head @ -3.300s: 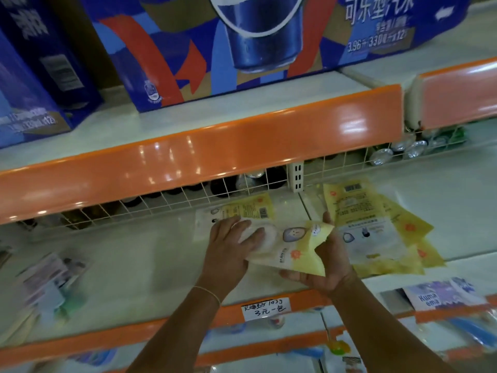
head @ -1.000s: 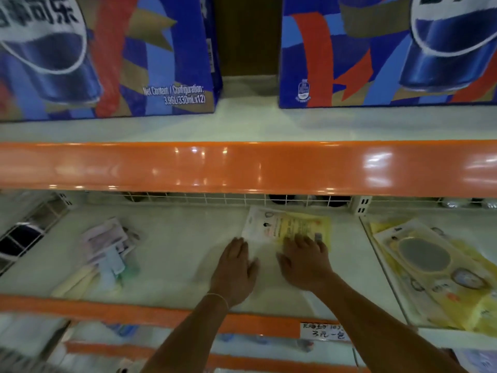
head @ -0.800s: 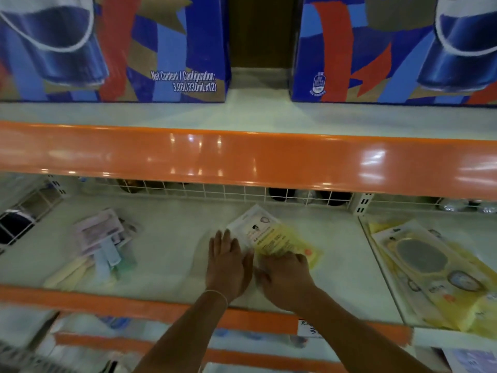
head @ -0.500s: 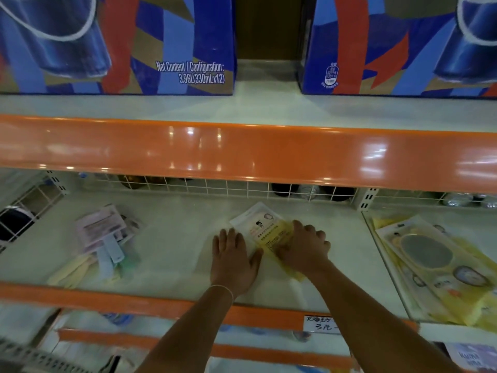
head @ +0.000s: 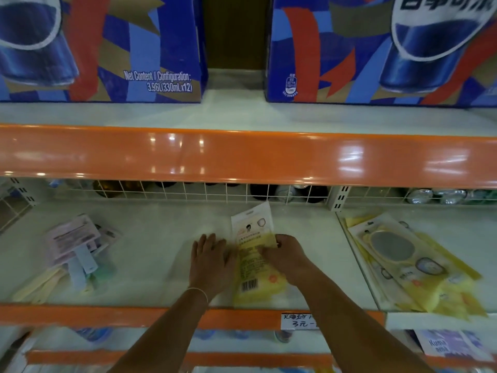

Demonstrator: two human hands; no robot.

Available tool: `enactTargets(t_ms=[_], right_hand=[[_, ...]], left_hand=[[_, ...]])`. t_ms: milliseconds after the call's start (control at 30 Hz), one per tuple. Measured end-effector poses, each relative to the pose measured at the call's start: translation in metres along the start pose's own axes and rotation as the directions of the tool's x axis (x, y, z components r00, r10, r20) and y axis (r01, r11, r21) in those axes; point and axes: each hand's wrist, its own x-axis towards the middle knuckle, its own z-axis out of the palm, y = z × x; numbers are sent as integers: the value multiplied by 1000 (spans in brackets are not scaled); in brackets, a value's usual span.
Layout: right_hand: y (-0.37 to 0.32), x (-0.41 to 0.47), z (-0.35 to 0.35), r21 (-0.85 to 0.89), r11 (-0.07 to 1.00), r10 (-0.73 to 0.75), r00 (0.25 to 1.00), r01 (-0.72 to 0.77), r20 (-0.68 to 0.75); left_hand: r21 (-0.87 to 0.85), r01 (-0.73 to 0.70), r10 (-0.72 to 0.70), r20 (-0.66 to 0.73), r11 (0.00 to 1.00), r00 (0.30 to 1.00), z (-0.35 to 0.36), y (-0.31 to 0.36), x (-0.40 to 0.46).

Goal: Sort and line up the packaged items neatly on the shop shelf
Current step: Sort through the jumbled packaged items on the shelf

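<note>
Yellow-and-white packet lies flat on the white shelf, long axis running 12 to 6 o'clock, barcode end toward the orange front rail. Head view: left hand rests flat, fingers straight, against the packet's 9 o'clock edge. Right hand grips the 3 o'clock edge, fingers curled. Matching yellow packets lie stacked at 3 o'clock; pastel packets at 9 o'clock

On the middle shelf a flat packet lies lengthwise between the left hand and right hand, a loose heap of packets well to its left, a stack of packets to its right, a wire grid behind, two boxes on the shelf above.
</note>
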Motion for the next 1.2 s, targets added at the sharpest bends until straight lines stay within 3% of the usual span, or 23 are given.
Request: enactTargets(t_ms=[33,100,167,233,267,333,367,400,500,533,633,733,767,833,933,1000,1100,1200], right_hand=[[1,-4,-3,50,999,0,1000,0,11],[2,-9,-9,112,994,1,999,-5,34],[6,-12,-17,180,984,-1,998,-9,59],[9,-14,-29,273,962,-4,997,-16,72],[11,-15,-36,319,948,-6,997,-18,75],[15,-17,-50,390,920,-8,997,-21,72],[17,-19,-58,416,909,-4,998,-26,70],[20,-20,-66,436,899,2,998,-31,67],[38,-21,-91,532,846,24,999,-38,33],[47,-20,-98,520,854,35,998,-8,-42],[75,-21,-116,120,984,-84,930,135,-358],[91,-26,-125,-30,983,-175,885,179,-432],[93,-27,-129,-25,983,-175,871,184,-459],[98,-26,-136,181,961,-97,869,209,-484],[105,-26,-148,499,842,70,876,204,-476],[97,-37,-155,590,788,138,881,179,-452],[89,-46,-158,624,751,131,877,216,-462],[92,-50,-165,455,854,46,833,254,-551]], left_hand=[[-56,5,-5,-7,998,1000,0,3,3],[-375,49,-66,-32,926,997,-7,18,1],[-644,105,-108,36,758,994,-19,41,-3],[-781,195,-183,105,593,978,-25,62,-1],[-849,274,-213,196,452,957,-25,70,2],[-881,449,-141,431,149,892,-27,87,6],[-849,524,-98,516,72,851,-26,95,7],[-824,563,-74,559,64,826,-27,103,7],[-815,557,-110,546,162,831,-17,129,14],[-821,531,-131,514,209,848,-15,139,18],[-820,440,-180,401,366,898,-8,171,29],[-822,386,-179,342,418,922,-1,205,37],[-826,369,-173,327,425,929,1,216,39],[-831,337,-145,304,443,942,3,237,43],[-832,272,-66,276,484,959,6,265,45],[-810,212,-18,241,546,970,10,281,46],[-740,119,38,192,662,981,16,298,52],[-678,78,91,210,731,973,21,305,56]])
